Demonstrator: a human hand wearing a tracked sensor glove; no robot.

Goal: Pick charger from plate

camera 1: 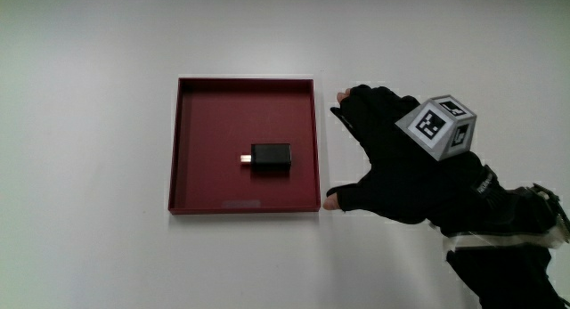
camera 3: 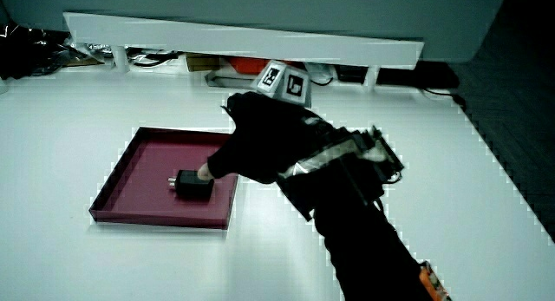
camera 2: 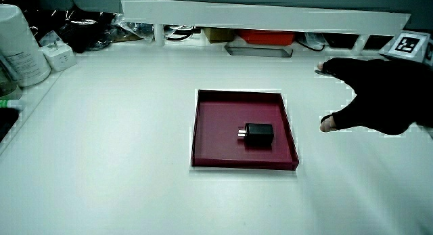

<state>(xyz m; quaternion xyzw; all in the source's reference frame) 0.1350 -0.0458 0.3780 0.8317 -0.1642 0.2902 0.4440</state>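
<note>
A small black charger (camera 1: pixel 270 157) with a short metal plug lies flat inside a dark red square plate (camera 1: pixel 205 186), a little off its middle; it shows in both side views too, charger (camera 2: pixel 258 133) on plate (camera 2: pixel 216 150) and charger (camera 3: pixel 192 183) on plate (camera 3: pixel 130 188). The gloved hand (camera 1: pixel 392 166) hovers beside the plate's edge, just off the plate, with fingers and thumb spread wide and nothing in them. The patterned cube (camera 1: pixel 438 125) sits on its back. The same spread hand (camera 2: pixel 372 93) appears beside the plate, and in a side view the hand (camera 3: pixel 269 149) partly overlaps the plate's near corner.
A low white partition (camera 2: pixel 264 17) runs along the table's edge farthest from the person, with cables and boxes under it. A white cylindrical container (camera 2: pixel 20 45) and a white plug adapter (camera 2: pixel 57 57) stand at a table corner near the partition.
</note>
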